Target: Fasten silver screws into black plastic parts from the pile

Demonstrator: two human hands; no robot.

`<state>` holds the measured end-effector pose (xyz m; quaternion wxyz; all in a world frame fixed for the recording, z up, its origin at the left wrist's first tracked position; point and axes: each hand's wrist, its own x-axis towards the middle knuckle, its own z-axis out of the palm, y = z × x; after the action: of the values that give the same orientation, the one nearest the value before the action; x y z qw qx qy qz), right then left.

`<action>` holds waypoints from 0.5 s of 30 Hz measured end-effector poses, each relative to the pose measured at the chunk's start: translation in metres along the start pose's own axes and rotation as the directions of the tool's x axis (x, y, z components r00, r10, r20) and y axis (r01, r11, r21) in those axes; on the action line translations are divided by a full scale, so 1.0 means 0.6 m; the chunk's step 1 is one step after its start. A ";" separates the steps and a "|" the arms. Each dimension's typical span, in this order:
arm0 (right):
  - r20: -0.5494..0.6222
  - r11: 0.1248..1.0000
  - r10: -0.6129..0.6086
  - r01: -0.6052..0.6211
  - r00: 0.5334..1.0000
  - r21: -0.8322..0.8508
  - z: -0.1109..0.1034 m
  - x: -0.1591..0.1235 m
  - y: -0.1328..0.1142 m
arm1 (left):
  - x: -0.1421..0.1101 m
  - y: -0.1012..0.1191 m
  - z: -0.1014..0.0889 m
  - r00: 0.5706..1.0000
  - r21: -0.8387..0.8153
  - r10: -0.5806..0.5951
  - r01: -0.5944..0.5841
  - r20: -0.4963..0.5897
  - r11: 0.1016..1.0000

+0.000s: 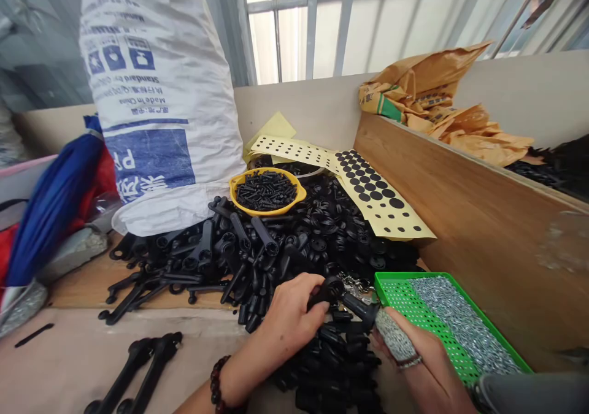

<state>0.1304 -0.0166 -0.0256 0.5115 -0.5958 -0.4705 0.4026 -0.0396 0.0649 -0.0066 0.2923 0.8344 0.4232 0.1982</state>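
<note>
My left hand [294, 313], with a beaded bracelet on the wrist, is closed around a black crank handle [332, 289] whose ring end points right. My right hand [416, 352] has a grey knitted cover on one finger and grips a black tapered cylindrical part [361, 310]. That part's narrow end meets or nearly meets the ring; I cannot tell if they are joined. Under and between my hands lies a pile of black cylindrical grips [338, 365]. Small shiny metal pieces [356, 284] sit just behind.
Black crank handles [239, 242] are heaped behind my left hand; two more [147, 365] lie front left. A yellow bowl [302, 194] holds black screws. A green tray [381, 282] of small metal pieces stands right, by a wooden board [460, 187]. A white sack [202, 95] rises behind.
</note>
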 end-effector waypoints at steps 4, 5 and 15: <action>0.015 0.959 -0.212 0.211 0.977 -0.188 -0.005 -0.008 -0.022 | -0.012 0.025 0.006 0.998 -0.325 -0.011 0.029 0.055 0.945; 0.041 0.943 -0.246 0.249 0.968 -0.222 -0.007 -0.009 -0.023 | -0.014 0.029 0.008 0.999 -0.363 -0.008 0.025 0.047 0.931; -0.066 0.998 -0.040 0.037 0.997 -0.053 -0.009 -0.012 0.003 | -0.034 0.050 0.024 1.000 -0.474 -0.020 0.012 -0.013 0.880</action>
<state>0.1344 -0.0247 -0.0267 0.5190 -0.6130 -0.4747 0.3599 -0.0249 0.0296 0.0003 0.4855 0.7323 0.3712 0.3004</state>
